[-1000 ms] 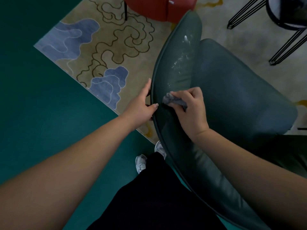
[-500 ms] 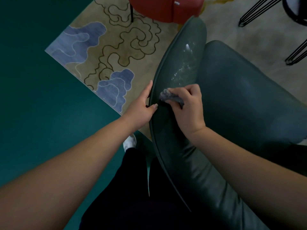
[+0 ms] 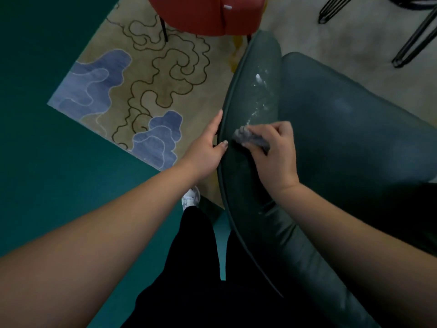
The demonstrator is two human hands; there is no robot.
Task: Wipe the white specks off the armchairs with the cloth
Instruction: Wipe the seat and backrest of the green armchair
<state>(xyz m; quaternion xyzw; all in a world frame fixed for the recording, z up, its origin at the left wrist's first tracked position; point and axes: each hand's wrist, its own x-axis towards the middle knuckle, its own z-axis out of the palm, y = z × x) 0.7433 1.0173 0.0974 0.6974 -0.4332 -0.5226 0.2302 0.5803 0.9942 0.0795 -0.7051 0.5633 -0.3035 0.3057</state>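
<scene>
A dark green leather armchair (image 3: 343, 138) fills the right half of the view. White specks (image 3: 259, 91) run along the top of its left arm. My right hand (image 3: 272, 150) grips a bunched grey cloth (image 3: 249, 137) and presses it on that arm, just below the specks. My left hand (image 3: 207, 147) holds the arm's outer edge, thumb on top and fingers down the outside.
A red armchair (image 3: 208, 15) stands at the top, close to the green chair's arm tip. Black wire table legs (image 3: 411, 41) are at the top right. A beige rug (image 3: 146, 91) with blue cloud shapes lies on the teal floor. My legs and a white shoe (image 3: 190, 200) are below.
My right hand has slid the cloth a little up the arm toward the specks. My left hand keeps its hold on the arm's edge. The view has shifted slightly.
</scene>
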